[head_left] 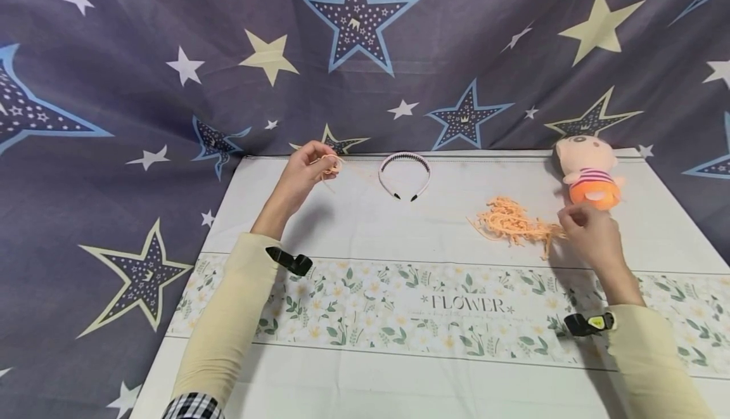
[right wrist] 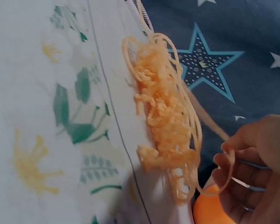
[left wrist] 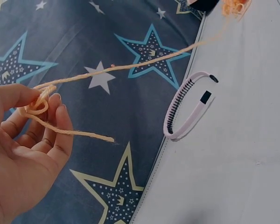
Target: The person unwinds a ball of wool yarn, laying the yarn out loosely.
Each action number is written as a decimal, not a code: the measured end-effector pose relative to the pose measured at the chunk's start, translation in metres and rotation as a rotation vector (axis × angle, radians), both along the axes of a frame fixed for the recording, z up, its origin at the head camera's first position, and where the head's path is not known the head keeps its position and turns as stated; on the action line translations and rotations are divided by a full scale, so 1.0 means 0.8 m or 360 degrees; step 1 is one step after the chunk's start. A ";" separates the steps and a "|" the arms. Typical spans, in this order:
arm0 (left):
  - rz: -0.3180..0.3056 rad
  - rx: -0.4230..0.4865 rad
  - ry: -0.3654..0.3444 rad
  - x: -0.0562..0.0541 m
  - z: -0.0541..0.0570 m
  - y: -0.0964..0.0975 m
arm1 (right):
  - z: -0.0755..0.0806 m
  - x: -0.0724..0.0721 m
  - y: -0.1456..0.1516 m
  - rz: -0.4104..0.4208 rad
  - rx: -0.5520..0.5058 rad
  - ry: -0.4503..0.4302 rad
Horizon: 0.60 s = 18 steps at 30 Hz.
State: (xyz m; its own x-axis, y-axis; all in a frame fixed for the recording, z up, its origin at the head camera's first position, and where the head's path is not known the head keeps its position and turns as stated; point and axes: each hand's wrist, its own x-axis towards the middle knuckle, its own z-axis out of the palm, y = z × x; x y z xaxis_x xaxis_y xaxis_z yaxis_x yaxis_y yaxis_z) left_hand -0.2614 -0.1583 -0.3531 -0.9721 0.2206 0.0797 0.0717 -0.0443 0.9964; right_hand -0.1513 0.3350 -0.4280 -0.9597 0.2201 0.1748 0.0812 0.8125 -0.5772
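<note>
Above the table's far left part, my left hand (head_left: 302,175) pinches a small loop of orange yarn (left wrist: 42,105) between thumb and fingertips. A short loose end hangs from that loop. From the same loop a long strand (left wrist: 144,63) runs across toward a tangled pile of orange yarn (head_left: 510,221) on the table's right side. My right hand (head_left: 595,235) is at the pile's right end, with its thumb and index finger pinching a yarn strand (right wrist: 214,126). In the right wrist view the pile (right wrist: 161,102) shows crinkled coils with looser loops around them.
A pale pink headband (head_left: 405,154) with black tips lies near the table's back edge, between the hands. A plush doll (head_left: 590,172) with orange bottoms lies just beyond my right hand. A star-patterned cloth (head_left: 353,108) hangs behind the white table cover (head_left: 365,229).
</note>
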 end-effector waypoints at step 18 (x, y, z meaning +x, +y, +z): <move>-0.0041 0.0008 -0.0003 -0.001 0.003 0.008 | 0.051 -0.041 -0.113 0.0238 -0.0104 0.0405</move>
